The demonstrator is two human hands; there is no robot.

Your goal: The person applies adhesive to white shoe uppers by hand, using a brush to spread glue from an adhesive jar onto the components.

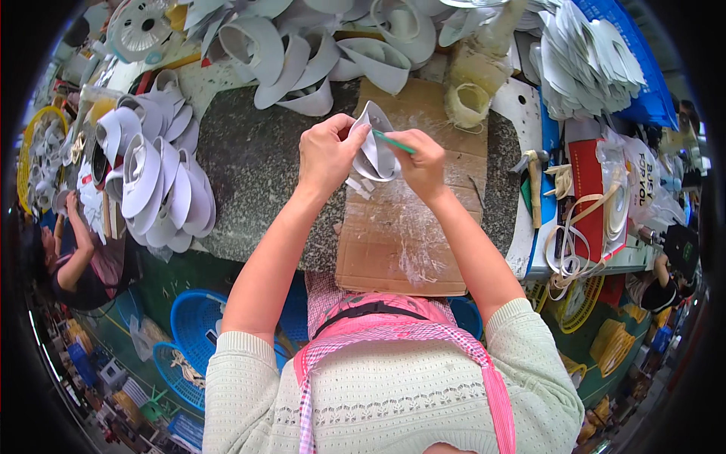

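My left hand [325, 155] pinches the edge of a white, curved piece that looks like a shoe upper [384, 160], held up over the far part of a cardboard sheet [378, 246]. In my right hand [423, 160] is a thin green-handled tool [395, 142]. It points left into the opening of the upper; its tip is hidden, so I cannot tell its kind. A few small white scraps [360, 188] lie on the cardboard just below the upper. Whitish dried residue marks the sheet.
Piles of white uppers [162, 181] stand left and along the back. A glue-crusted container [469, 104] sits beyond the cardboard. At right are a hammer [535, 189], a red box [590, 181] and stacked white pieces [586, 64]. Another person [76, 250] works at far left.
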